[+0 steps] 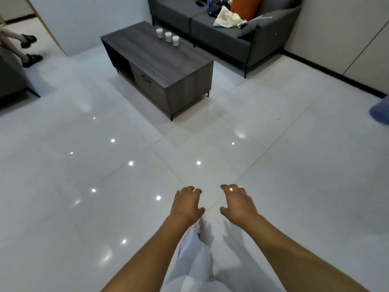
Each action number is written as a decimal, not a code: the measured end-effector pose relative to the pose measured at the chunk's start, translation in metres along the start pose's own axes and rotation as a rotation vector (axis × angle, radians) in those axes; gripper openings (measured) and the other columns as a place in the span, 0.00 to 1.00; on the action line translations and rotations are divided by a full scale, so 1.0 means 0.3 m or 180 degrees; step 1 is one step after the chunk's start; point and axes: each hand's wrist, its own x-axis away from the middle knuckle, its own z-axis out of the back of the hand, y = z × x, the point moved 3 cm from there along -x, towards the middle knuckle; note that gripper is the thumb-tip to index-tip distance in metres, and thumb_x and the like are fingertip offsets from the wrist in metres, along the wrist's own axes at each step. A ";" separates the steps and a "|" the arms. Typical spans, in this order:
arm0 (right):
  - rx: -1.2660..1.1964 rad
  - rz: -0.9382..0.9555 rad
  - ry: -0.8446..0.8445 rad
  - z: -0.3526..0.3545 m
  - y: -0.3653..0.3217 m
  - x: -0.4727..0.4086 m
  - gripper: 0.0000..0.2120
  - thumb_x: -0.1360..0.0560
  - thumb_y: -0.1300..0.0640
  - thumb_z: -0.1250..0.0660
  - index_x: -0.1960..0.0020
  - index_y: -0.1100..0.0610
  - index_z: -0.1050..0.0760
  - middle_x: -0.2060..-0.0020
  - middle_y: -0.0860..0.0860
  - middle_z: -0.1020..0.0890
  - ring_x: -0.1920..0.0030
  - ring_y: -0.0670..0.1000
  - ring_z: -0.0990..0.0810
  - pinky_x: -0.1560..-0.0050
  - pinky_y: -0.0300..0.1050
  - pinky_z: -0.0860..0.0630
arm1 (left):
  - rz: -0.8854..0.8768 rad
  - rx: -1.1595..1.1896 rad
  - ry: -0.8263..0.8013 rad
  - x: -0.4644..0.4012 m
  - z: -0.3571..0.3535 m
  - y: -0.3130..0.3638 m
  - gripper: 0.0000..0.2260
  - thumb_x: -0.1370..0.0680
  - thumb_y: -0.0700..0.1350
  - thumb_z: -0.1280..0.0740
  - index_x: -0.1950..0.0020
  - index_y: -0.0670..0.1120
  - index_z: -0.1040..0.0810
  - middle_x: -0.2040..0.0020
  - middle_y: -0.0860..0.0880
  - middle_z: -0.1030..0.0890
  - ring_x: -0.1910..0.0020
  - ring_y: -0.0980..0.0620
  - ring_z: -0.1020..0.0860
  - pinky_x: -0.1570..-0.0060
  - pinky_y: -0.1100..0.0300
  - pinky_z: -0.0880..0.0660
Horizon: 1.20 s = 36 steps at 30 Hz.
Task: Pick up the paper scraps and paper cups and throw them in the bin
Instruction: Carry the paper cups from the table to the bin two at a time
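Note:
Three white paper cups (pixel 168 36) stand in a row on the far part of a dark wooden coffee table (pixel 185 66). My left hand (pixel 187 204) and my right hand (pixel 237 202) hover side by side over the glossy tiled floor, well short of the table. Their fingers are loosely curled and hold nothing. A blue object (pixel 380 111), cut off at the right edge, may be the bin; I cannot tell. No paper scraps show on the floor.
A grey sofa (pixel 229 36) with an orange cushion and bags stands behind the table. A person's legs in black sandals (pixel 29 49) are at the far left, beside a dark seat (pixel 12 81). White floor tiles lie between me and the table.

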 end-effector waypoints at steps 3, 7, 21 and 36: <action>-0.0034 -0.0108 0.0085 0.121 0.040 -0.207 0.32 0.24 0.51 0.35 0.24 0.51 0.44 0.28 0.53 0.36 0.31 0.56 0.35 0.34 0.50 0.33 | -0.0194 -0.0106 0.0051 -0.237 0.118 0.026 0.25 0.24 0.51 0.34 0.28 0.48 0.35 0.30 0.47 0.32 0.30 0.47 0.36 0.29 0.54 0.42; -0.0089 -0.0273 0.0128 0.295 0.050 -0.479 0.31 0.25 0.51 0.35 0.25 0.52 0.43 0.29 0.53 0.35 0.32 0.56 0.34 0.35 0.50 0.32 | -0.0396 -0.0203 0.0167 -0.537 0.294 0.054 0.23 0.23 0.50 0.35 0.29 0.47 0.34 0.31 0.48 0.31 0.32 0.48 0.34 0.31 0.56 0.39; -0.0334 -0.0422 0.0159 0.846 0.203 -1.333 0.31 0.24 0.51 0.36 0.25 0.51 0.44 0.29 0.53 0.36 0.33 0.56 0.34 0.38 0.50 0.30 | -0.0572 -0.0564 0.0088 -1.515 0.780 0.205 0.23 0.23 0.51 0.36 0.30 0.48 0.33 0.33 0.48 0.29 0.34 0.47 0.32 0.33 0.55 0.36; -0.0243 -0.0226 0.0317 1.593 0.518 -2.372 0.32 0.25 0.51 0.35 0.25 0.51 0.44 0.30 0.53 0.35 0.33 0.57 0.34 0.39 0.50 0.30 | -0.0356 -0.0317 0.0121 -2.604 1.264 0.535 0.20 0.23 0.51 0.36 0.32 0.47 0.30 0.35 0.47 0.28 0.36 0.46 0.29 0.35 0.55 0.33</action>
